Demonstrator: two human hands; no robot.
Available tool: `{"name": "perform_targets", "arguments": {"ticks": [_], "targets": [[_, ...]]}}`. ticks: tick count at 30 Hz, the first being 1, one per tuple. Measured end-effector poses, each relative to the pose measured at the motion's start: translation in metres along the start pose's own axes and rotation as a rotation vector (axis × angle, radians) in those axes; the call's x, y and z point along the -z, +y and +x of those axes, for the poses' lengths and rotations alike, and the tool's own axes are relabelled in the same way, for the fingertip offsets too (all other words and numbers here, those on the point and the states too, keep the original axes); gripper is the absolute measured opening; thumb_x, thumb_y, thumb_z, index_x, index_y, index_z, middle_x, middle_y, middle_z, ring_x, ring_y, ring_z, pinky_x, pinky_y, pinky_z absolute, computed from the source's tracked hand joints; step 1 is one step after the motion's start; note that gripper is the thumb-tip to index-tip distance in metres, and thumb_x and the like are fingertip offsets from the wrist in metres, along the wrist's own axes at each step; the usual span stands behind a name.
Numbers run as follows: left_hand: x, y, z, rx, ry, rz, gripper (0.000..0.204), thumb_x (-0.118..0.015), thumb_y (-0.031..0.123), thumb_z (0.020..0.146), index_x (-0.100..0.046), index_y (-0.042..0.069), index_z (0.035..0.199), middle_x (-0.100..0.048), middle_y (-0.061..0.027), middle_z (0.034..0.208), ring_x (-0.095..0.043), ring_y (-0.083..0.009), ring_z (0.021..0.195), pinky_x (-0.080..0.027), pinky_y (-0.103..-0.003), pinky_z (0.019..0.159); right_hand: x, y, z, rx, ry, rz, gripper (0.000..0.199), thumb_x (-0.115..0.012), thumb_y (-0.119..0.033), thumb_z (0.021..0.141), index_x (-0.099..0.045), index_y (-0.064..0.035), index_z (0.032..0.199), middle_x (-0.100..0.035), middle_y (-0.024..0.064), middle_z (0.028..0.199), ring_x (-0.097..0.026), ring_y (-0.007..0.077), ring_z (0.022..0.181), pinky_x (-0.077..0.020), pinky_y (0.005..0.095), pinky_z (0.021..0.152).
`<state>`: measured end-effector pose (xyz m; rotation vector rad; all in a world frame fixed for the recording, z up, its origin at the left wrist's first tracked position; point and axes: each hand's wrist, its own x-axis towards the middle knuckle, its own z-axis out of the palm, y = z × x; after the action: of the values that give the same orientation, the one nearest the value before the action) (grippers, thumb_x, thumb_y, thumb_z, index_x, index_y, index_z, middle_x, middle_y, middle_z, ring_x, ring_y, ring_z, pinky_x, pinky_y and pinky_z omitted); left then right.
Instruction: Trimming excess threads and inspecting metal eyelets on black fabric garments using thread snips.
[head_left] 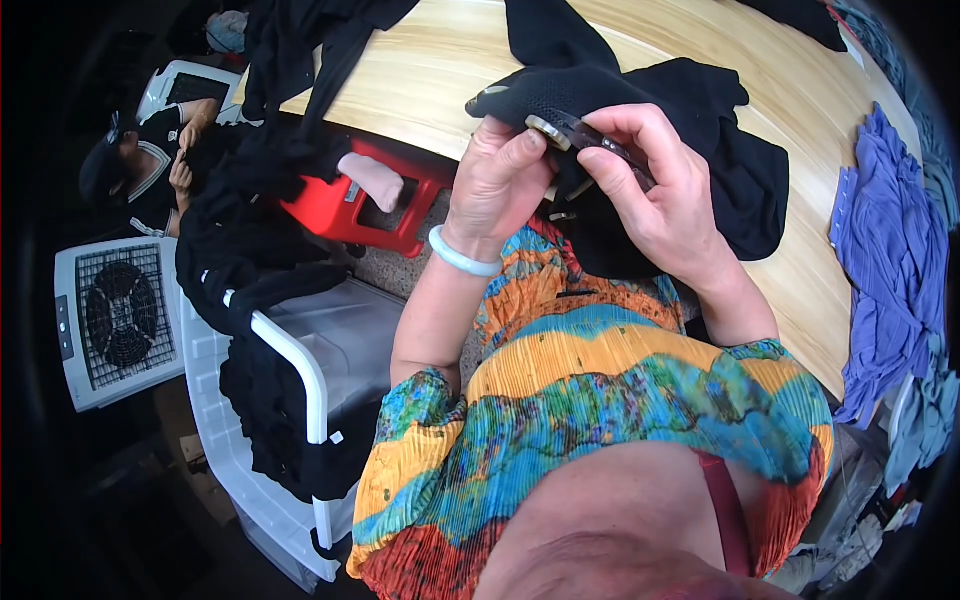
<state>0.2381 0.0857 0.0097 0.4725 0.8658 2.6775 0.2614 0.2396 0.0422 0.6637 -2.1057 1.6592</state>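
A black knit garment [690,110] hangs over the table's near edge, with part of it raised in front of me. My left hand [500,180], with a pale bangle at its wrist, pinches the garment's edge by a round, gold-rimmed button [548,132]. Beside the button, my right hand [665,195] grips a small dark tool [630,160], which looks like thread snips. Its tip is close to the button; whether it touches cannot be made out. More shiny buttons or trims show on the cloth near both hands.
A wooden table [440,50] bears more black clothing [325,45]. Purple cloth [890,270] drapes over its right edge. At left are a red stool [350,215] with a pink cloth, a plastic bin [215,400] of black garments, a fan unit [120,310] and a seated person [150,160].
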Motion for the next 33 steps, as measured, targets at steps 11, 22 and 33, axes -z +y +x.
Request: {"name": "perform_targets", "arguments": {"ticks": [11,22,33], "targets": [[0.01,0.004,-0.005,0.119,0.003,-0.205,0.041,-0.053,0.011,0.084,-0.04,0.007,0.123,-0.047,-0.0076,0.121,-0.042,-0.0197,0.115,-0.031,-0.037,0.1,0.009,0.017,0.013,-0.109,0.229,0.218,0.019,-0.06,-0.008,0.081,-0.053,0.0009,0.096,-0.057,0.0021,0.08,-0.053,0.0049,0.071,-0.044,0.018,0.065],[-0.004,0.015,0.0,0.258,0.055,-0.18,0.031,-0.041,0.014,0.09,-0.041,0.008,0.12,-0.05,-0.004,0.116,-0.045,-0.0186,0.112,-0.034,-0.035,0.098,0.013,0.035,0.036,0.029,0.092,-0.05,0.01,-0.06,-0.006,0.077,-0.059,-0.0026,0.086,-0.062,0.0078,0.081,-0.06,0.0117,0.07,-0.0458,0.0221,0.06],[-0.02,0.036,0.053,0.185,0.136,-0.219,0.031,-0.032,0.027,0.094,-0.046,0.003,0.107,-0.053,-0.0118,0.109,-0.051,-0.0229,0.103,-0.039,-0.038,0.092,0.021,0.017,0.025,-0.182,-0.004,0.483,0.039,-0.063,-0.001,0.077,-0.044,0.0018,0.111,-0.056,0.0039,0.093,-0.053,0.007,0.087,-0.0428,0.0188,0.078]]}}
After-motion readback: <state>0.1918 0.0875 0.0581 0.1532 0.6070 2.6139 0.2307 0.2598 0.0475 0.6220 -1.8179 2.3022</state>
